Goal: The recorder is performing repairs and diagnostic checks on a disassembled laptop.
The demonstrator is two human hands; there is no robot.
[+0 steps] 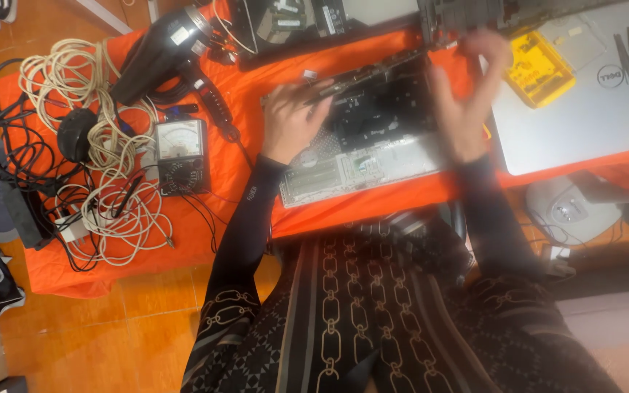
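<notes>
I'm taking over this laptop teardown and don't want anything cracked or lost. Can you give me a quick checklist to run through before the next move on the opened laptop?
1. Left hand steadying the opened laptop: ok, it rests on the left edge of the chassis.
2. Right hand position: cannot tell, it is blurred above the right side.
3. Chassis fully on the orange cloth: ok, though its near edge lies close to the table front.
4. Yellow bit case within reach: ok, it sits on the silver laptop to the right.
5. Meter and cables out of the way: ok, left of the work.
6. Loose screws accounted for: cannot tell.
</notes>
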